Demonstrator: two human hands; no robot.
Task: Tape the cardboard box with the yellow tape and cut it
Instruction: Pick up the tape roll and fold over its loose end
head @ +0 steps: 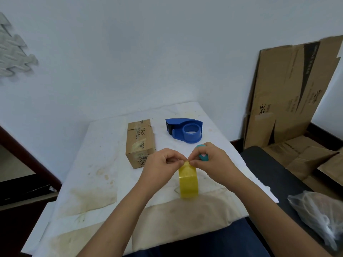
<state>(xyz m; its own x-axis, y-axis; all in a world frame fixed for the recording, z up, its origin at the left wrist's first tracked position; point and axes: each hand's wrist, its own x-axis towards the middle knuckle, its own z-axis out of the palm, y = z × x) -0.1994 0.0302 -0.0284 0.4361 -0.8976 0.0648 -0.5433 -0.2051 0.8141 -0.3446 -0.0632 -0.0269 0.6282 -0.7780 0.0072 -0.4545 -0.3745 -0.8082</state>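
A yellow tape roll [188, 182] stands on edge on the white table [96, 164], near its front. My left hand [163, 163] and my right hand [209, 160] meet at the roll's top, and both pinch the tape there with their fingertips. My right hand also holds a small teal cutter [203, 156] against the palm. A closed cardboard box [140, 142] with old tape marks lies behind my left hand. A blue tape dispenser [185, 129], with no roll in it, lies behind my right hand.
Flattened cardboard sheets [289, 93] lean on the wall at the right, with more on the floor. A black seat [269, 171] with a clear plastic bag [319, 216] stands right of the table. Dark furniture [24, 175] stands at the left.
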